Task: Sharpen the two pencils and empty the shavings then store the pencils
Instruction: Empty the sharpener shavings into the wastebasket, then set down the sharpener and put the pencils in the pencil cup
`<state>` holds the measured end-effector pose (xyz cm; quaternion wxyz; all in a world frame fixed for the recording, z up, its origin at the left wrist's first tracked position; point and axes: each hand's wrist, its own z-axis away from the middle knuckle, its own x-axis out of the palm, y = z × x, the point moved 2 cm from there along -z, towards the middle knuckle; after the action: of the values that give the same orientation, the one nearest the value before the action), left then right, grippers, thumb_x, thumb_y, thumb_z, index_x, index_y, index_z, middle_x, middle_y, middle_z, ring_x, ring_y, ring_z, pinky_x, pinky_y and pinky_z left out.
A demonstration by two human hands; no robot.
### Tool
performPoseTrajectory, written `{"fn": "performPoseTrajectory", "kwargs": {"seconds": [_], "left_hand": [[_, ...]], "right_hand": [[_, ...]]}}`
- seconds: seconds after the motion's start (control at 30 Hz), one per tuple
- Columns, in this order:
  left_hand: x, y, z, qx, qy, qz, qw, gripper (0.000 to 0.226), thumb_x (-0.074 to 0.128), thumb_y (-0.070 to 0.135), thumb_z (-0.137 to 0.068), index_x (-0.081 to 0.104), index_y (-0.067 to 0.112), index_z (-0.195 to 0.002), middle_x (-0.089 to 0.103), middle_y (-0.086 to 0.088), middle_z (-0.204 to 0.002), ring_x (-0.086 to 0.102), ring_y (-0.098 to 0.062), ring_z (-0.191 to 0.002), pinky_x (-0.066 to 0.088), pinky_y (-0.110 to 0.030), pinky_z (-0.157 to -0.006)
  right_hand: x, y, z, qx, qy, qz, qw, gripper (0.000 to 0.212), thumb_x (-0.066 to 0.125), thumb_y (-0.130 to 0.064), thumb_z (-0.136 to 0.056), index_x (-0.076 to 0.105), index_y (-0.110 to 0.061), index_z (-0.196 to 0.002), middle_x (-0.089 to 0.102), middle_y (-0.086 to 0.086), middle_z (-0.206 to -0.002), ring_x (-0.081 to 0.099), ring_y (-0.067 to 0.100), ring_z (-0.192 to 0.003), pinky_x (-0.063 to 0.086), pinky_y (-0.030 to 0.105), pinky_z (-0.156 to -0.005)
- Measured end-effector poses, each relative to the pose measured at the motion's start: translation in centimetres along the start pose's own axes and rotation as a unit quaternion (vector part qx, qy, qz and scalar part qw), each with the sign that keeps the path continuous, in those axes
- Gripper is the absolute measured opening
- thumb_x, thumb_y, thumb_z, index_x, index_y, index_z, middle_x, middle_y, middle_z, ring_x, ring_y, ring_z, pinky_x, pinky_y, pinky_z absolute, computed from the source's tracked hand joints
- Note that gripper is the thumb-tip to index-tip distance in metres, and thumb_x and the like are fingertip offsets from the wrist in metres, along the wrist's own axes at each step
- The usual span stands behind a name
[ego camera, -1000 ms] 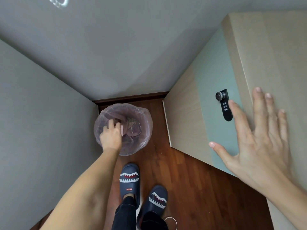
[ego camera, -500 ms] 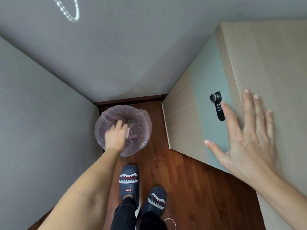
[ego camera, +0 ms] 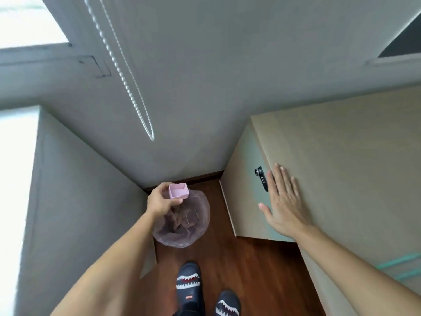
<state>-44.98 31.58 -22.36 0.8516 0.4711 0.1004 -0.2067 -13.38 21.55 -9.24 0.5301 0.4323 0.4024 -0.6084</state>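
Note:
My left hand [ego camera: 160,201] holds a small pink open box, the shavings tray [ego camera: 178,190], above the far rim of a waste bin [ego camera: 200,226] lined with a pinkish plastic bag. The tray's open side faces up toward me and looks empty. My right hand [ego camera: 282,201] lies flat with straight fingers on the top of a light wooden cabinet [ego camera: 341,167]. No pencils or sharpener body are in view.
The bin stands in a corner on dark wooden floor [ego camera: 250,258], grey walls behind and left. A black combination lock [ego camera: 261,177] sits on the cabinet's pale green front. A bead cord [ego camera: 127,83] hangs on the wall. My slippered feet [ego camera: 188,281] stand near the bin.
My left hand has lifted out of the bin and turned, so the pink tray now shows open side up. The camera has tilted upward; my right hand stays flat on the cabinet.

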Motion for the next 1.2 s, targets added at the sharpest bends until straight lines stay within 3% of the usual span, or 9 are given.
{"fn": "performPoseTrajectory", "kwargs": {"seconds": [0.07,0.17,0.4,0.53,0.63,0.77,0.9,1.07,1.2], "left_hand": [[-1.1,3.7,1.8,0.031,-0.044,-0.002,0.999,0.050,0.085,-0.004,-0.062,0.064,0.021,-0.099,0.070,0.000,-0.094,0.064,-0.020,-0.082,0.051,-0.027,-0.076],[-1.8,8.8,4.4,0.078,-0.092,-0.022,0.992,0.051,0.083,-0.007,-0.062,0.064,0.021,-0.100,0.072,-0.008,-0.098,0.064,-0.022,-0.084,0.054,-0.040,-0.083],[3.2,19.4,10.8,0.213,-0.145,-0.122,0.958,0.047,0.086,0.020,-0.056,0.063,0.042,-0.091,0.075,0.014,-0.080,0.070,-0.005,-0.070,0.055,-0.028,-0.071],[9.0,23.6,15.7,0.271,-0.223,-0.157,0.923,0.051,0.087,0.018,-0.051,0.064,0.042,-0.091,0.074,0.007,-0.087,0.070,-0.014,-0.077,0.050,-0.027,-0.071],[14.0,25.1,20.1,0.284,-0.271,-0.171,0.904,0.054,0.088,0.003,-0.060,0.063,0.028,-0.101,0.071,0.008,-0.092,0.069,-0.013,-0.074,0.048,-0.017,-0.063],[21.2,24.2,26.5,0.290,-0.357,-0.185,0.868,0.051,0.082,-0.014,-0.064,0.062,0.010,-0.104,0.065,-0.008,-0.096,0.064,-0.021,-0.066,0.048,-0.019,-0.057],[27.1,21.8,31.6,0.313,-0.395,-0.252,0.826,0.046,0.083,-0.010,-0.062,0.064,0.012,-0.097,0.063,-0.007,-0.091,0.063,-0.004,-0.053,0.043,-0.010,-0.048],[32.3,19.1,35.4,0.324,-0.379,-0.315,0.807,0.050,0.086,-0.004,-0.059,0.065,0.006,-0.103,0.062,-0.008,-0.101,0.060,-0.022,-0.075,0.053,-0.035,-0.073],[35.8,18.3,36.4,0.344,-0.368,-0.360,0.786,0.049,0.086,0.001,-0.059,0.066,0.010,-0.103,0.067,-0.011,-0.103,0.061,-0.025,-0.078,0.054,-0.038,-0.074]], "right_hand": [[-1.9,0.1,-0.1,-0.007,-0.049,-0.076,0.996,0.083,0.050,-0.038,-0.092,-0.004,-0.010,-0.149,-0.015,0.012,-0.157,-0.009,0.027,-0.147,0.000,0.041,-0.121],[-6.4,0.7,1.0,0.036,-0.101,-0.209,0.972,0.072,0.046,-0.031,-0.096,0.001,-0.012,-0.149,0.011,0.014,-0.159,0.017,0.027,-0.146,0.018,0.038,-0.120],[-13.0,7.3,12.0,0.107,0.014,-0.225,0.968,0.048,0.044,-0.028,-0.097,0.036,-0.010,-0.142,0.056,0.014,-0.135,0.054,0.028,-0.124,0.041,0.034,-0.103],[-11.8,14.8,22.3,0.253,0.070,-0.198,0.944,0.030,0.043,-0.023,-0.097,0.061,-0.004,-0.112,0.067,0.021,-0.114,0.061,0.035,-0.109,0.049,0.041,-0.090],[-9.3,19.0,30.2,0.376,0.106,-0.198,0.899,0.031,0.038,-0.018,-0.097,0.058,0.001,-0.085,0.066,0.027,-0.100,0.060,0.041,-0.096,0.046,0.041,-0.077],[-4.6,21.6,38.8,0.497,0.123,-0.199,0.836,0.033,0.038,-0.019,-0.096,0.062,0.003,-0.091,0.065,0.024,-0.104,0.058,0.036,-0.101,0.046,0.039,-0.082],[-1.1,21.5,42.6,0.451,0.109,-0.289,0.837,0.022,0.042,-0.018,-0.096,0.059,-0.004,-0.096,0.063,0.021,-0.107,0.058,0.034,-0.102,0.042,0.036,-0.079],[0.1,20.5,43.1,0.394,0.105,-0.354,0.842,0.042,0.056,-0.024,-0.091,0.048,-0.014,-0.131,0.060,0.015,-0.119,0.056,0.030,-0.107,0.044,0.034,-0.091],[0.5,21.4,42.3,0.409,0.119,-0.339,0.839,0.038,0.058,-0.016,-0.089,0.053,-0.008,-0.126,0.064,0.018,-0.113,0.059,0.033,-0.105,0.045,0.034,-0.086]]}}
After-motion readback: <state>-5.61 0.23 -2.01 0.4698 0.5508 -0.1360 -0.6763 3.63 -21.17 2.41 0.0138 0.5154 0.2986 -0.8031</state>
